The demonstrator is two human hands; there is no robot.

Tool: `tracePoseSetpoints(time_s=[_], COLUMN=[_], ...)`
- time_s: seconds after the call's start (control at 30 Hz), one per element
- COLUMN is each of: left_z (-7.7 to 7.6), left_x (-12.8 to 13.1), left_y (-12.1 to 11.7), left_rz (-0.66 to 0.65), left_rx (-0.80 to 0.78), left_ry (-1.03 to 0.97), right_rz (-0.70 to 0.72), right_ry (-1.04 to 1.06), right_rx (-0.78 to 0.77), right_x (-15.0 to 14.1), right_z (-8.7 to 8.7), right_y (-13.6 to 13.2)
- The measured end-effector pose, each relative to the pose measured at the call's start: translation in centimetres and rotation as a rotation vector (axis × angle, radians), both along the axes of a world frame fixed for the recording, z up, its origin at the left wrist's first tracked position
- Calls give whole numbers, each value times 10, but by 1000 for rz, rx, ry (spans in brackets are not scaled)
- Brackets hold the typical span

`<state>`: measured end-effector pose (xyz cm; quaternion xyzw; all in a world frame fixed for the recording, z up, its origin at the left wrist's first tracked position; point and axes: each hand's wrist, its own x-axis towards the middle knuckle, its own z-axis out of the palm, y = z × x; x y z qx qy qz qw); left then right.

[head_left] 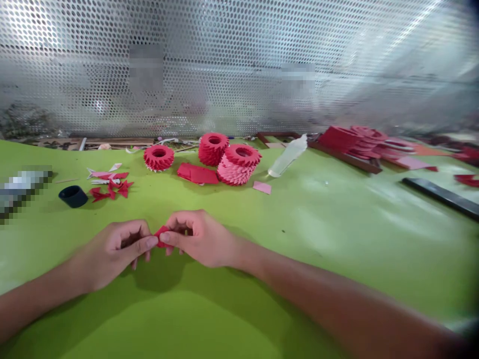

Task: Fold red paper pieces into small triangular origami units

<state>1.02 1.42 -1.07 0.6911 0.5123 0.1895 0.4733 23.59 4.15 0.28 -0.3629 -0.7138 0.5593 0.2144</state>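
My left hand (119, 247) and my right hand (196, 239) meet just above the green table (318, 234), fingers curled. Between their thumbs and forefingers they pinch a small folded red paper piece (161, 234), most of it hidden by the fingers. Both wrists rest low over the table surface near its front.
Behind stand three red ring-shaped paper models (159, 157) (213, 147) (237, 163), flat red sheets (197, 173), loose folded red pieces (110, 187), a dark tape roll (74, 196), a lying plastic bottle (288, 155), stacked red paper (355, 139), a black ruler (441, 197) and a perforated metal wall (239, 65).
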Motion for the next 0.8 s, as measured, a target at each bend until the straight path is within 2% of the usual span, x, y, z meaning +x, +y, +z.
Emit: tracePoseSetpoints(time_s=[0.27, 0.8], left_z=[7, 2], left_x=[1, -4], left_y=[-1, -5], left_rz=[-22, -28], left_rx=[3, 91], left_ry=[42, 12], right_rz=[-20, 3], right_ry=[-4, -25], right_rx=[5, -1], right_x=[-1, 3], right_z=[1, 6], right_y=[1, 0])
